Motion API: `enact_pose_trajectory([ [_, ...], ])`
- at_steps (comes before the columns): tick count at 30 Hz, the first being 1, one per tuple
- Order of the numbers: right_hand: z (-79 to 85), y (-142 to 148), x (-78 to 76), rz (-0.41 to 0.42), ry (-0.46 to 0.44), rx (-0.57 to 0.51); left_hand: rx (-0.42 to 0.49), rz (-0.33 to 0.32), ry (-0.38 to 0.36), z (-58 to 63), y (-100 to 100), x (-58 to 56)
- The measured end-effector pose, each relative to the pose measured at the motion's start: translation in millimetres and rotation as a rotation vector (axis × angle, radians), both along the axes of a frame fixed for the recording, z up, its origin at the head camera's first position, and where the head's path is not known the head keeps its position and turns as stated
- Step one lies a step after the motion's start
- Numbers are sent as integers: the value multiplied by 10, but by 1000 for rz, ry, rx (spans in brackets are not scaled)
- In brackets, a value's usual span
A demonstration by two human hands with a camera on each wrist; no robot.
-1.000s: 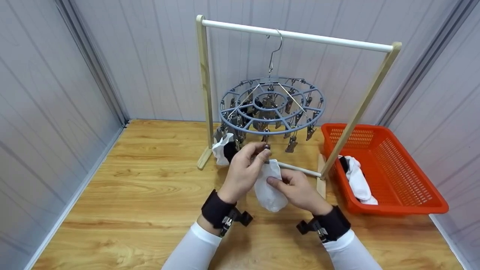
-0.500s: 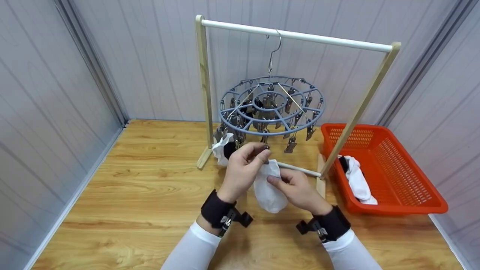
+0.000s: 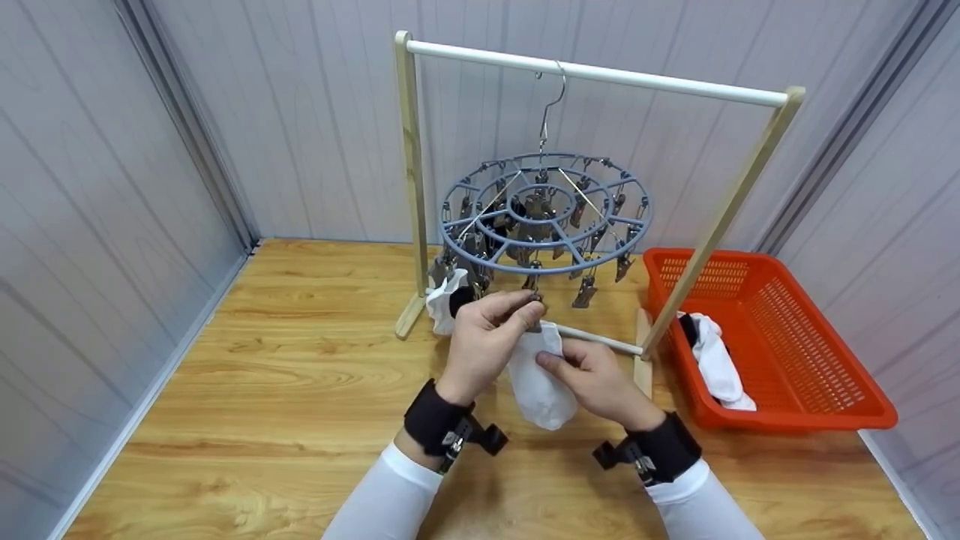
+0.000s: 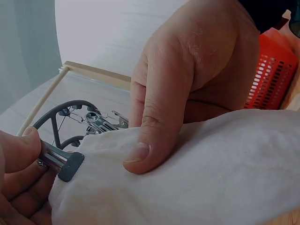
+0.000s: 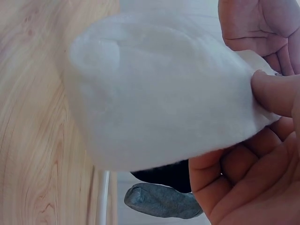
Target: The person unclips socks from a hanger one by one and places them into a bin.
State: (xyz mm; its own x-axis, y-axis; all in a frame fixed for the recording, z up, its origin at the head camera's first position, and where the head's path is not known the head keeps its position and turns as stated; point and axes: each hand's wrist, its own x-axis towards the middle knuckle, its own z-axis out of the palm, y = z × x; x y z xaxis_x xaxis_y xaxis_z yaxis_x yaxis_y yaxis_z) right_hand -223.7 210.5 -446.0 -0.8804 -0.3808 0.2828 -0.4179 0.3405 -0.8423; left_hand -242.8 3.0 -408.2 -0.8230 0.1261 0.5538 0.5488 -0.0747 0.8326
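Observation:
In the head view a white sock (image 3: 541,394) hangs in front of the round clip hanger (image 3: 555,271). My left hand (image 3: 484,341) pinches a metal clip (image 4: 71,166) between thumb and fingers. The left wrist view shows the clip's jaws over a corner of the sock's open end. With thumb and fingers my right hand (image 3: 604,379) pinches the sock a little below that end. Its toe hangs free, down towards the table. At the hanger's left hang a white sock (image 3: 442,311) and a black one (image 3: 460,301); the right wrist view also shows a grey sock (image 5: 161,200).
A wooden rack with a white top bar (image 3: 660,80) carries the hanger by its hook. Several other clips dangle around the rings. On the right stands an orange basket (image 3: 814,418) with white and black socks (image 3: 716,367) along its left side. Panel walls surround the wooden table (image 3: 262,390).
Both hands keep their grips and stay almost in place. The sock's toe hangs slightly lower than before.

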Motion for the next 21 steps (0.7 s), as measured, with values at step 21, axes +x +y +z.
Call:
enact_pose_trajectory([
  [21, 14, 102, -53, -19, 20, 97, 47, 8, 36, 13, -6, -10],
])
